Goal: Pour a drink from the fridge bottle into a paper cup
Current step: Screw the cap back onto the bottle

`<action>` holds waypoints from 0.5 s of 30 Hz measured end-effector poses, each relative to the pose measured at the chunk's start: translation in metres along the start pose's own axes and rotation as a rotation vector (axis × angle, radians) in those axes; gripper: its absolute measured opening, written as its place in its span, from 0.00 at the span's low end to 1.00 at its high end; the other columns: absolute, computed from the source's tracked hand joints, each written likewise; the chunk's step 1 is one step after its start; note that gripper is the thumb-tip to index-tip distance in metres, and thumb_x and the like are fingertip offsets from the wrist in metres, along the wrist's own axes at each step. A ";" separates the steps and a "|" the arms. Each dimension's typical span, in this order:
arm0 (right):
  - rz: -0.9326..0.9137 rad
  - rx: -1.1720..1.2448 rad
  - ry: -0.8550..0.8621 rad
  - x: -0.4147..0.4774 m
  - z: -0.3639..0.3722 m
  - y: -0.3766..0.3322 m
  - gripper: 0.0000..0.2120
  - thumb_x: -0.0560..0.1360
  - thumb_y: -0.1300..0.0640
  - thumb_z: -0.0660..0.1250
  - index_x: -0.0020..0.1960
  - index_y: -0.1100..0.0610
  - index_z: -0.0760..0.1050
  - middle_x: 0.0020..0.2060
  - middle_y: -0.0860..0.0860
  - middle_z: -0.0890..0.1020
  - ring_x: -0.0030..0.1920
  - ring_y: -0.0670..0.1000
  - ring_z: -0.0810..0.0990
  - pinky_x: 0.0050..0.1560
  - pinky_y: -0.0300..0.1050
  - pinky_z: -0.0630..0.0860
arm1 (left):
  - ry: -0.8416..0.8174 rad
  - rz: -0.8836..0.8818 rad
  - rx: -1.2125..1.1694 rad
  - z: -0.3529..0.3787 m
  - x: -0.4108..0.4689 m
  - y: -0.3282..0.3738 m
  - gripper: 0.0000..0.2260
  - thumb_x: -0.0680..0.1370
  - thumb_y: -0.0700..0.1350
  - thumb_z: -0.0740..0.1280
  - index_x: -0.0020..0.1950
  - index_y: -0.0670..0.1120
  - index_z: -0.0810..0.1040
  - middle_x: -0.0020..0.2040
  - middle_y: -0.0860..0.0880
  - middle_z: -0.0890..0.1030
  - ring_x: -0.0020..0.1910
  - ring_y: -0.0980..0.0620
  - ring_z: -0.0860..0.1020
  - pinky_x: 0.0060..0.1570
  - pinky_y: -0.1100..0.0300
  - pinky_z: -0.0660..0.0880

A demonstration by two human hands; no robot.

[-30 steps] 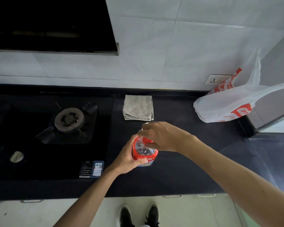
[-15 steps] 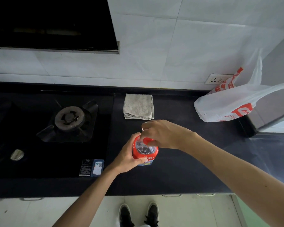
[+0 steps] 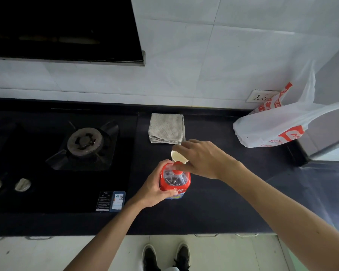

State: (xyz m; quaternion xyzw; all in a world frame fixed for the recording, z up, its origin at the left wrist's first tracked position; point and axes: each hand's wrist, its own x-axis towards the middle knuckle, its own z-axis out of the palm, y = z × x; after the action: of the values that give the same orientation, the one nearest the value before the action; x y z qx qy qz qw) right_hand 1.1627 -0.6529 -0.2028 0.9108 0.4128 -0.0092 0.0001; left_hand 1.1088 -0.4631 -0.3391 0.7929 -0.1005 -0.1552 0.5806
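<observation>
The bottle (image 3: pixel 174 180) stands upright on the dark bench (image 3: pixel 213 202), near its front edge, seen from almost straight above. It is clear plastic with a ribbed shoulder, a red label wrapped round the upper body and a strip of blue and yellow showing below that. The left hand (image 3: pixel 155 186) grips its body from 8 o'clock, fingers curled round the label. The right hand (image 3: pixel 202 159) comes in from 3 o'clock and pinches the red cap (image 3: pixel 177 164) at the neck, its other fingers spread above. Whether the cap is loose cannot be told.

Just beyond the bottle at 12 o'clock sits a white paper cup (image 3: pixel 178 156), upright, partly under the right hand. Further off at 12 o'clock lies a folded grey cloth (image 3: pixel 166 128). A white and red bag (image 3: pixel 278 126) sits at 2 o'clock, a gas burner (image 3: pixel 85 139) at 10 o'clock.
</observation>
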 end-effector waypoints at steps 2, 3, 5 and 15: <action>-0.108 0.085 -0.058 -0.004 -0.001 0.003 0.26 0.79 0.38 0.60 0.72 0.49 0.66 0.57 0.50 0.78 0.55 0.50 0.78 0.47 0.45 0.77 | 0.005 0.015 -0.001 0.000 0.001 -0.001 0.40 0.68 0.41 0.80 0.71 0.62 0.61 0.65 0.59 0.72 0.66 0.60 0.73 0.59 0.67 0.75; -0.143 0.099 -0.084 -0.005 -0.002 0.003 0.24 0.79 0.43 0.64 0.73 0.47 0.66 0.57 0.51 0.77 0.55 0.51 0.77 0.47 0.45 0.77 | 0.004 0.017 -0.009 0.000 0.001 -0.003 0.40 0.68 0.41 0.80 0.72 0.60 0.62 0.66 0.57 0.73 0.67 0.57 0.74 0.60 0.63 0.76; -0.173 0.098 -0.116 -0.005 -0.003 0.000 0.23 0.78 0.51 0.68 0.71 0.47 0.68 0.58 0.51 0.77 0.56 0.52 0.77 0.49 0.46 0.78 | 0.002 0.006 -0.005 0.000 0.001 -0.004 0.41 0.68 0.43 0.80 0.72 0.60 0.61 0.66 0.56 0.73 0.67 0.56 0.74 0.61 0.59 0.77; -0.102 0.031 0.018 0.004 0.003 -0.009 0.16 0.76 0.44 0.67 0.54 0.56 0.77 0.42 0.50 0.80 0.41 0.52 0.80 0.36 0.44 0.72 | 0.026 0.006 0.005 0.000 0.000 -0.004 0.40 0.68 0.40 0.80 0.71 0.61 0.62 0.64 0.60 0.74 0.65 0.57 0.75 0.59 0.61 0.78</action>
State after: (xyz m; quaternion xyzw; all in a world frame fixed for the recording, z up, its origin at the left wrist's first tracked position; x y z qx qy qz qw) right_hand 1.1582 -0.6443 -0.2062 0.8885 0.4584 -0.0075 -0.0181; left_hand 1.1084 -0.4624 -0.3425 0.7959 -0.0956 -0.1431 0.5805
